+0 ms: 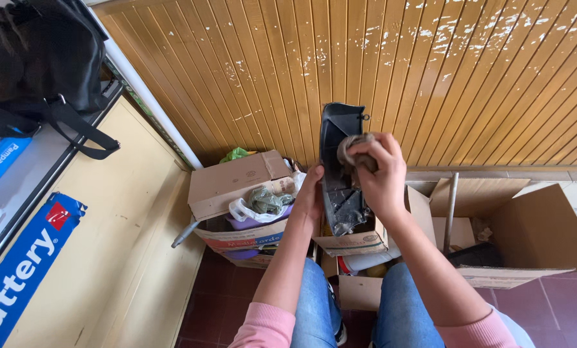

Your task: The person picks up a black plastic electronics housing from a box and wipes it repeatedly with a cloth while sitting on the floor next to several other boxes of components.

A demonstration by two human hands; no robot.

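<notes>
We hold a black part (341, 169) upright over the small middle box (356, 243), left hand (309, 201) gripping its edge to steady it, right hand (380, 173) pinching a rag (353, 147) against it

Open cardboard boxes (237, 183) crowd a red tiled floor (227, 299) below a worn wooden wall (430, 77); one box (539, 232) stands open at right, a black bag (40, 58) rests upper left.
</notes>
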